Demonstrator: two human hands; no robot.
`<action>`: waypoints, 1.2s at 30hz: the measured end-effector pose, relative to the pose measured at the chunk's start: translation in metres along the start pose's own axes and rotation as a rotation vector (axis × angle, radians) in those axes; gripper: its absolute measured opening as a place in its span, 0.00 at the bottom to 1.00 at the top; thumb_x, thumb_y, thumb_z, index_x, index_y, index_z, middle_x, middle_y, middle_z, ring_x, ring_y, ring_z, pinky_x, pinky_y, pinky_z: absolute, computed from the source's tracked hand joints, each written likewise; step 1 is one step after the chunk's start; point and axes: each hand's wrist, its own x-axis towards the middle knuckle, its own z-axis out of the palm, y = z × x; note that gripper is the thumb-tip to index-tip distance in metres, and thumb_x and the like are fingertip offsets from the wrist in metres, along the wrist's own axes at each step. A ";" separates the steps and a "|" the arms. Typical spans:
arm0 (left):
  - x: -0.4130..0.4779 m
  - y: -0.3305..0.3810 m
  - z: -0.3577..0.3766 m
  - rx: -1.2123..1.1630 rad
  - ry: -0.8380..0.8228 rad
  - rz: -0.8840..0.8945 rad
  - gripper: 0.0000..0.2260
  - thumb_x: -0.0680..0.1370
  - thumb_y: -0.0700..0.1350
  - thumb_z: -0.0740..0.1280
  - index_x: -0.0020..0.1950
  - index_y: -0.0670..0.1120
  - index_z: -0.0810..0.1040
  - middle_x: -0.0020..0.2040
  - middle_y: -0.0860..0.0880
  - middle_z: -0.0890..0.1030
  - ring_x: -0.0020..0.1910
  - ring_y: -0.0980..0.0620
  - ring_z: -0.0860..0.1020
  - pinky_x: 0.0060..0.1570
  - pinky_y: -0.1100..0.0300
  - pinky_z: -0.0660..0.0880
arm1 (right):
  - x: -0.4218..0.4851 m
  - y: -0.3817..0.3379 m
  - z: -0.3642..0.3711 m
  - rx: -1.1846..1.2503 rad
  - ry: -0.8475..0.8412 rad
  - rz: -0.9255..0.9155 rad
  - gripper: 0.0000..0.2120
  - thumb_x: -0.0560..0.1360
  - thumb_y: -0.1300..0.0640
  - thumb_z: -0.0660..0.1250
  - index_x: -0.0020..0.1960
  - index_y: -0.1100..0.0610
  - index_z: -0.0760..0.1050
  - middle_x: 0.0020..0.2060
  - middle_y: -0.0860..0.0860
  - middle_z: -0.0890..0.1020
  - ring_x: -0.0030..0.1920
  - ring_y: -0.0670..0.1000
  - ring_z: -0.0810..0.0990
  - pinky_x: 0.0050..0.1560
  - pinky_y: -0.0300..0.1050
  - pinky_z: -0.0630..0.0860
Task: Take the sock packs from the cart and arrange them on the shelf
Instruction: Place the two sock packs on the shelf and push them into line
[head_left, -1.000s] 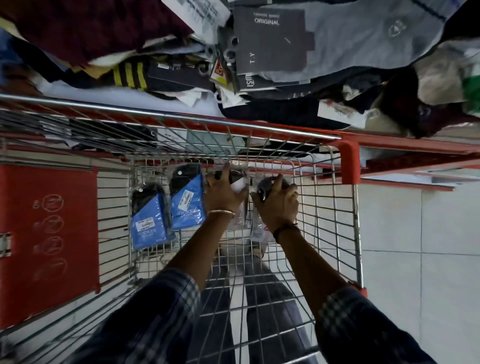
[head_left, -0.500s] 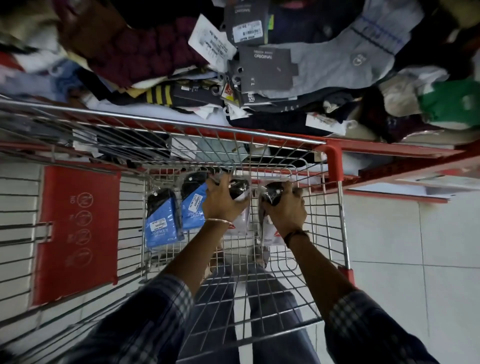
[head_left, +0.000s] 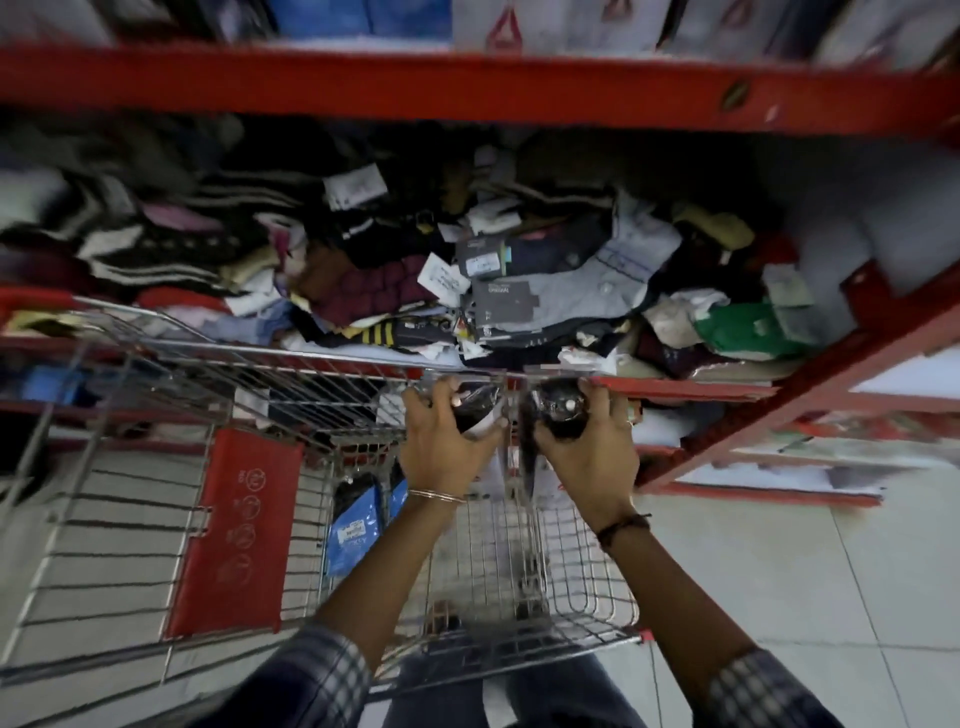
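Before the red shelf (head_left: 691, 387), each hand's grip holds a sock pack.

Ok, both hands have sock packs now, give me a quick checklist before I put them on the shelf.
1. Left hand grips a dark sock pack: ok.
2. Right hand grips a second pack: ok.
3. Both packs lifted to the cart rim: ok.
4. Free spot on the shelf: not ok, the sock pile covers it.
5. Blue packs remain in the cart: ok, fetch those next.
6. Pack labels facing outward: cannot tell.
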 end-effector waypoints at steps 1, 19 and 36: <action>0.002 0.008 -0.010 0.000 0.032 0.032 0.32 0.62 0.61 0.75 0.60 0.49 0.69 0.55 0.42 0.68 0.44 0.40 0.77 0.28 0.58 0.70 | 0.004 -0.008 -0.011 0.008 0.046 -0.030 0.33 0.65 0.46 0.74 0.65 0.55 0.67 0.63 0.57 0.71 0.57 0.62 0.74 0.47 0.56 0.78; 0.085 0.194 -0.159 -0.269 0.564 0.520 0.32 0.62 0.65 0.72 0.55 0.51 0.62 0.54 0.44 0.68 0.42 0.53 0.69 0.27 0.61 0.69 | 0.104 -0.127 -0.191 0.218 0.794 -0.449 0.31 0.64 0.44 0.74 0.62 0.56 0.71 0.58 0.59 0.75 0.54 0.59 0.78 0.41 0.49 0.77; 0.156 0.277 -0.126 -0.388 0.667 0.694 0.33 0.62 0.55 0.79 0.53 0.49 0.59 0.53 0.33 0.67 0.43 0.49 0.68 0.25 0.59 0.76 | 0.221 -0.134 -0.226 0.304 0.908 -0.535 0.28 0.68 0.47 0.74 0.60 0.63 0.71 0.58 0.62 0.73 0.54 0.57 0.75 0.41 0.47 0.78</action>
